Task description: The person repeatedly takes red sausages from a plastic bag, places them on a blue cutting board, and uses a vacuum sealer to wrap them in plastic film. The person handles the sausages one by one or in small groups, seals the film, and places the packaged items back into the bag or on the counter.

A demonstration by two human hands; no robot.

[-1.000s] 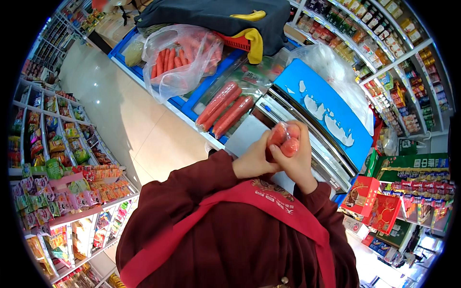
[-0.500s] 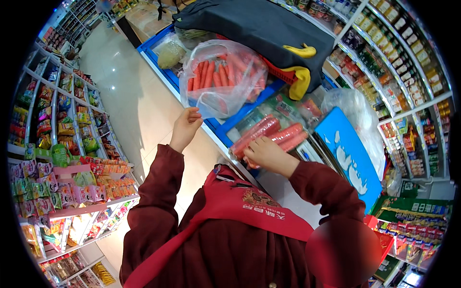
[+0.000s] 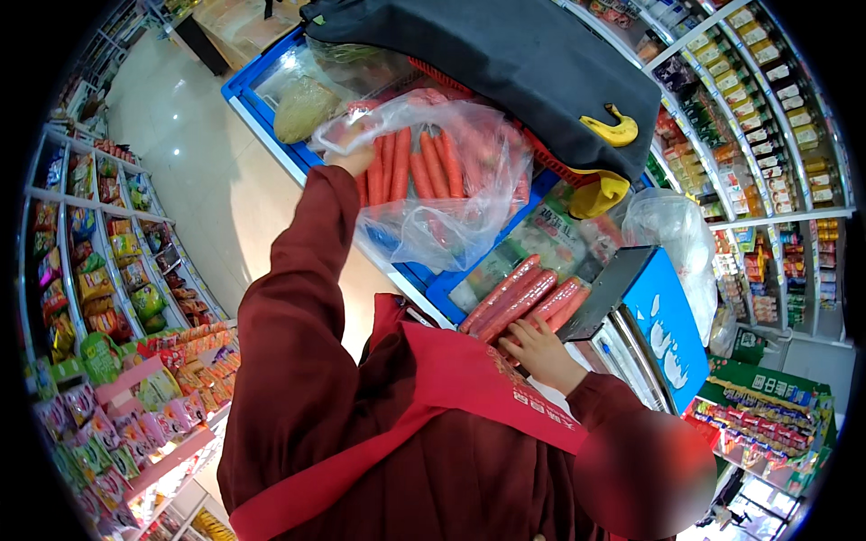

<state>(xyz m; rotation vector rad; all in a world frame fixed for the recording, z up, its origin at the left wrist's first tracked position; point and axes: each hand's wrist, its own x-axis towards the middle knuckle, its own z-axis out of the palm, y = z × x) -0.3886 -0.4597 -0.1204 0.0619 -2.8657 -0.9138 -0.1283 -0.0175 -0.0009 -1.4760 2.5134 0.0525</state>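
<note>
A clear plastic bag [image 3: 424, 221] holds several red sausages [image 3: 397, 167] and spreads over the blue-edged freezer. My left hand [image 3: 354, 159] is at the bag's left rim, closed on the film, its fingertips partly covered by the plastic. In front of me, clear-wrapped red sausages [image 3: 511, 298] rest on the freezer's near corner, beside the blue box. My right hand [image 3: 544, 353] grips the near end of these wrapped sausages, fingers bent over them. Its thumb is hard to make out.
A dark cover [image 3: 487, 63] with a yellow banana-shaped thing [image 3: 613, 128] lies across the freezer's far side. A blue-topped box [image 3: 663, 329] stands to the right, before a white plastic bag [image 3: 672, 239]. Snack shelves [image 3: 99, 261] line the left, with a tiled aisle [image 3: 180, 135] between.
My left hand has moved from beside the bag to its rim, and the bag's edge has shifted. My right hand and the wrapped sausages have come nearer to me, the sausages turned more upright.
</note>
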